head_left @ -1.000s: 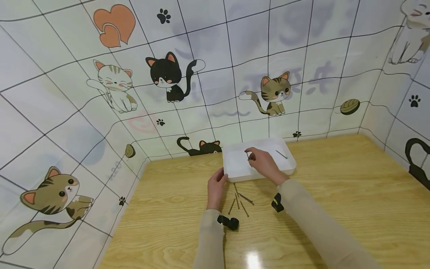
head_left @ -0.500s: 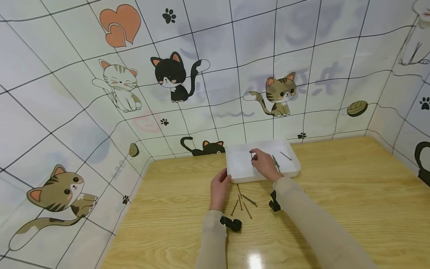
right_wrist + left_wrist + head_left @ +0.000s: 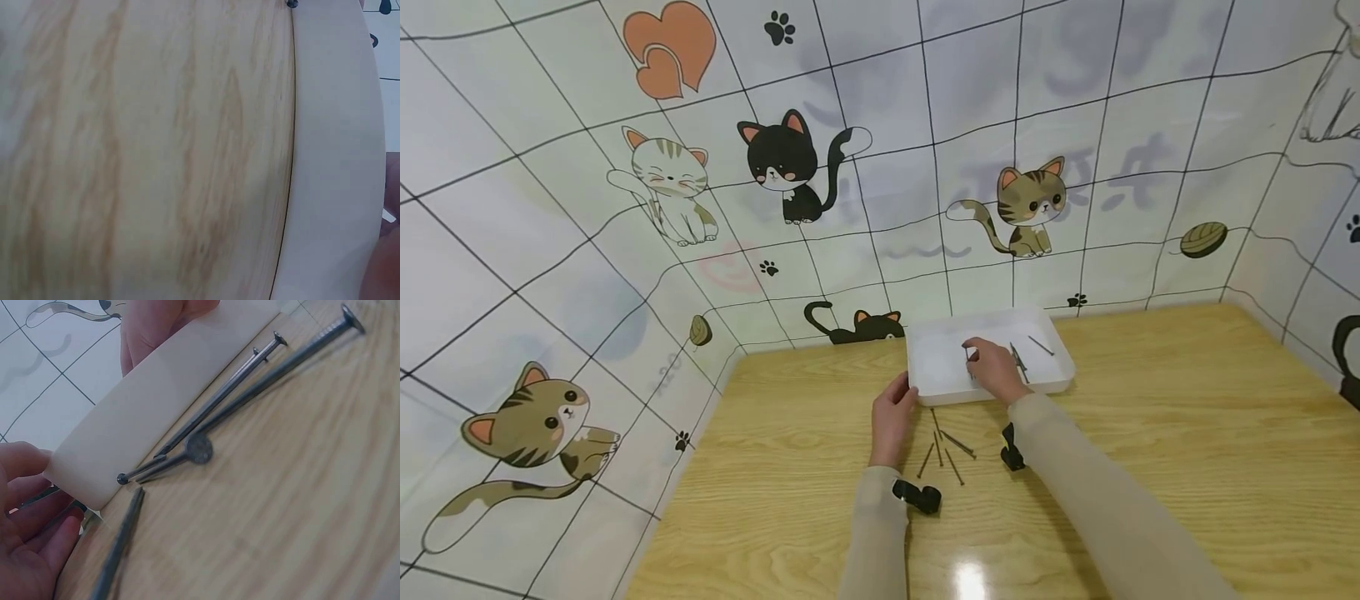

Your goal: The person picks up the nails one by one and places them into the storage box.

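A shallow white tray [image 3: 934, 354] stands at the back of the wooden table. At its front left corner my left hand [image 3: 891, 421] holds the tray, thumb and fingers about the corner [image 3: 78, 481]. My right hand [image 3: 996, 368] reaches over the front wall and pinches a nail [image 3: 967, 353] upright inside the tray. In the right wrist view only part of this hand [image 3: 384, 265] shows past the tray wall. Right of it, more nails [image 3: 1018, 358] lie in the tray, one [image 3: 1041, 345] apart from the others. Several loose nails [image 3: 957, 444] lie on the table in front of the tray.
The wooden table [image 3: 775, 500] meets walls with a cat-printed covering [image 3: 895, 183] at the back and left. The tray's far edge is close to the back wall. Black wrist cameras [image 3: 917, 497] sit on both sleeves.
The head view has shifted slightly. My right hand has turned a little and uncovers nails in the tray that it hid before; it still pinches the nail. The left hand stays at the corner.
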A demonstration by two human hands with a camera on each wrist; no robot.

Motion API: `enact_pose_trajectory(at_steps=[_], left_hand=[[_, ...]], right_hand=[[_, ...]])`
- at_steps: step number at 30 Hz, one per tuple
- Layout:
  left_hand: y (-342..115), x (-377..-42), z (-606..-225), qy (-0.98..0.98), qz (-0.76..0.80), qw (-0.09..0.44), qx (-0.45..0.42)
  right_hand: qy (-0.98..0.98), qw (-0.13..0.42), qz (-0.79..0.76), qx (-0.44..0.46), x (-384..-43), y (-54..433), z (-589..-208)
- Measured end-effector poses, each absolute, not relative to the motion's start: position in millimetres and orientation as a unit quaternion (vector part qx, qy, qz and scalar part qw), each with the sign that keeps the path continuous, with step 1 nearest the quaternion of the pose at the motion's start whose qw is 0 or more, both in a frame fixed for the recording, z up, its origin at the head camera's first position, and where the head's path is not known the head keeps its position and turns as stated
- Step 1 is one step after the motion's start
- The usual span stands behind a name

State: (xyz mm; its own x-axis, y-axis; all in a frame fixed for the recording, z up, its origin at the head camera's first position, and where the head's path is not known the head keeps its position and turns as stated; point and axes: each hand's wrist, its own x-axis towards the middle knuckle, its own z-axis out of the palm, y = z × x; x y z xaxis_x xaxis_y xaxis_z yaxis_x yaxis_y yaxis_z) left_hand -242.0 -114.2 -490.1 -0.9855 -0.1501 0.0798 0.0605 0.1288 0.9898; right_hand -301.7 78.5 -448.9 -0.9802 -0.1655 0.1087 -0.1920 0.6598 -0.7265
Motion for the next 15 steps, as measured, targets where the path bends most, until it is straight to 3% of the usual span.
enact_pose_trajectory(at_steps=[10,15], left_hand=[[-114,-230,-464,-0.732,-0.679,0.053,0.025],[-113,-233,-472,-0.734,-0.675,0.064,0.026]], right_hand=[[-0.918,-0.008,0.385,0.097,-299,78,-447],[-0.929,-0.025,0.359,0.088,-302,76,-452]])
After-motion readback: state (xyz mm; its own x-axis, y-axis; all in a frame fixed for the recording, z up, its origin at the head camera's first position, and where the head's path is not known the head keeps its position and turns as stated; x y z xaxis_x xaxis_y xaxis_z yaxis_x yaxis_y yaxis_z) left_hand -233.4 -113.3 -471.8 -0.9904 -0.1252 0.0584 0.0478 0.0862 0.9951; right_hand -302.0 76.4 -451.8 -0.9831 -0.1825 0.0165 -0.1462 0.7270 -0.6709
